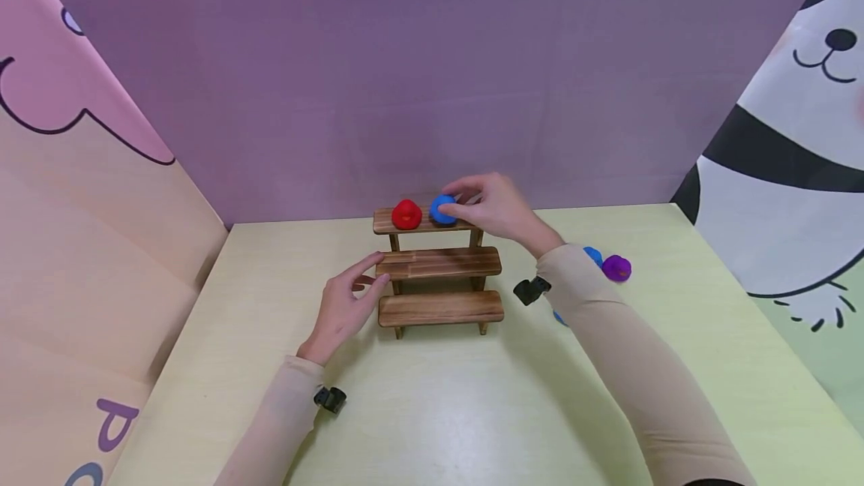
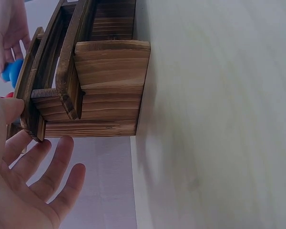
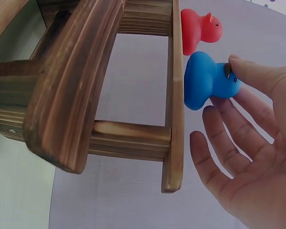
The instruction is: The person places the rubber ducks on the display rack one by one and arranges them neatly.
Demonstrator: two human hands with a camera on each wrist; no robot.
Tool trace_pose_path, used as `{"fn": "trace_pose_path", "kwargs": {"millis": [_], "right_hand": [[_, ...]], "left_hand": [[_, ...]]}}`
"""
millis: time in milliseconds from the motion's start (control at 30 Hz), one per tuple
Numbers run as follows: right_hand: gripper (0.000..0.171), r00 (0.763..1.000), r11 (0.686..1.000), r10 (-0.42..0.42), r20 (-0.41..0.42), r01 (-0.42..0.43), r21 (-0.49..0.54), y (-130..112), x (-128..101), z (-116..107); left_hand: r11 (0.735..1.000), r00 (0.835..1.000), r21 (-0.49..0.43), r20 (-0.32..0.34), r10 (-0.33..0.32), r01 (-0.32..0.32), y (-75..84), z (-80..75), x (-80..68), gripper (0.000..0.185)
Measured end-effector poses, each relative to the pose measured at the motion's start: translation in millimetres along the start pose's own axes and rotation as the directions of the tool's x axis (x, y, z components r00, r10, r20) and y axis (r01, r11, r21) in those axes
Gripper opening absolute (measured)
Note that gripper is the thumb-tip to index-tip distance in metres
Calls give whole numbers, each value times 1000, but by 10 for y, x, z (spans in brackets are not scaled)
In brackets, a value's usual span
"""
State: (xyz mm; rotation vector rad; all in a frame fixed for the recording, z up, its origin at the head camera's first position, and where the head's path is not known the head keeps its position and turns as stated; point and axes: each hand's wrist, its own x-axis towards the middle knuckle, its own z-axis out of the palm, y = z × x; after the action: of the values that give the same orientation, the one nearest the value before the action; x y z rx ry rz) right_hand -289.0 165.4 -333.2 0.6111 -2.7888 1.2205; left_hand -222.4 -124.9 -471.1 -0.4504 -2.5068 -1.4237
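A three-tier wooden stand stands on the table near the purple back wall. My right hand pinches a blue rubber duck by its head between thumb and fingers; the duck's base is right at the top tier. Left of it on that tier sits a red rubber duck, seen beside the blue one in the right wrist view. My left hand holds the left end of the middle tier, thumb on one side and index finger on the other, the remaining fingers spread in the left wrist view.
Right of the stand, a purple duck lies on the table beside another blue duck. Part of one more blue thing shows by the right sleeve, which hides most of it. Printed cloth walls border the table left and right.
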Motion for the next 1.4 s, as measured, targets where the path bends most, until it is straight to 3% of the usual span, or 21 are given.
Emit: {"fn": "trace_pose_path", "kwargs": {"millis": [967,1400], "right_hand": [[42,999,1000,5,33,-6,5,-32,50,93],[44,1000,999,-8,-4,8,42,28,-84,45]], "left_hand": [[1000,1000,-1,6,-16,16,7,0,2,44],[1000,1000,1,1,-17,17,-4,2,6,44]]}}
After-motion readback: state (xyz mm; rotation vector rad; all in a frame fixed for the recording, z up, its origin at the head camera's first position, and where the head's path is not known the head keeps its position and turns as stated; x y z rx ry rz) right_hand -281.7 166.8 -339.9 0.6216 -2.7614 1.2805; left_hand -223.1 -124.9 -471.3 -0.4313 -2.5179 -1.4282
